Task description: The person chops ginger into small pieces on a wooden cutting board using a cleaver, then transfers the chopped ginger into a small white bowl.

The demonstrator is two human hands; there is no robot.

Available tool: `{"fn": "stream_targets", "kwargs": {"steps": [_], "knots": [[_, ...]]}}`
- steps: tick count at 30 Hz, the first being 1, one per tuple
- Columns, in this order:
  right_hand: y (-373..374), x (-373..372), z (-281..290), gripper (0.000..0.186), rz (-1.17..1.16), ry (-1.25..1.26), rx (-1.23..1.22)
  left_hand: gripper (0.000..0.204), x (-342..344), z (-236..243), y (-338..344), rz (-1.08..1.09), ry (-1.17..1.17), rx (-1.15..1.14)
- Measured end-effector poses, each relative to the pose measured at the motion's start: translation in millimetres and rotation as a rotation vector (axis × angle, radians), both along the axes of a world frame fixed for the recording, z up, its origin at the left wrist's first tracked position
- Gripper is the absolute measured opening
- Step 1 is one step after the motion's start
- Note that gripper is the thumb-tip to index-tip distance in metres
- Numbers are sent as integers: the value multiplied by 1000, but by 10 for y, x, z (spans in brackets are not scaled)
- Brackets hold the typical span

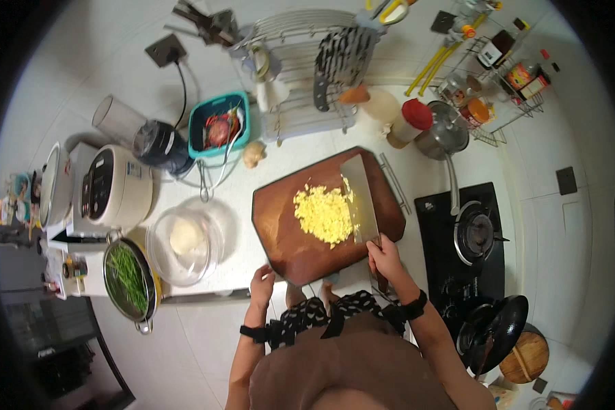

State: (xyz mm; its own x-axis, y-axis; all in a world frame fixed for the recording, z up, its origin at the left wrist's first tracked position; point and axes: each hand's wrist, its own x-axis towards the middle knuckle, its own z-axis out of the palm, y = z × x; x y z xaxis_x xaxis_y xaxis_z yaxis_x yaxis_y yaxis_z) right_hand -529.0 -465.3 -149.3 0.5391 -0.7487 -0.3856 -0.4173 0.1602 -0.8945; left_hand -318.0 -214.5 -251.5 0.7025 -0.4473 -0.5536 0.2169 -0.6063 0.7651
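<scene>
The right hand [385,258] has its fingers clamped on a cleaver [364,201] beside chopped yellow food [323,213] on the cutting board [275,239], near the front edge of the counter [287,156]; left hand's [261,285] finger spacing unclear.

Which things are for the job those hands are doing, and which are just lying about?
Used in the job: knife, gripped by the right hand; yellow chopped bits; brown cutting board under them.

Probably just lying about: rice cooker; teal tub; red-topped bottle; greens; black frying pan.
</scene>
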Motion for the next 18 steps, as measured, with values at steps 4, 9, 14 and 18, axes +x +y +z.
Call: {"fn": "stream_targets", "kwargs": {"steps": [4,9,14,18], "knots": [[-223,-264,-246,15,-106,-189,297,40,26,208,-158,5,147,50],[-294,-277,-561,20,-60,-138,170,45,171,318,-137,98,350,-27],[-374,-243,-787,29,-22,270,-798,47,282,534,-219,24,395,-51],[-390,-398,-724,30,-67,351,-778,40,191,869,-475,-293,122,-36]]}}
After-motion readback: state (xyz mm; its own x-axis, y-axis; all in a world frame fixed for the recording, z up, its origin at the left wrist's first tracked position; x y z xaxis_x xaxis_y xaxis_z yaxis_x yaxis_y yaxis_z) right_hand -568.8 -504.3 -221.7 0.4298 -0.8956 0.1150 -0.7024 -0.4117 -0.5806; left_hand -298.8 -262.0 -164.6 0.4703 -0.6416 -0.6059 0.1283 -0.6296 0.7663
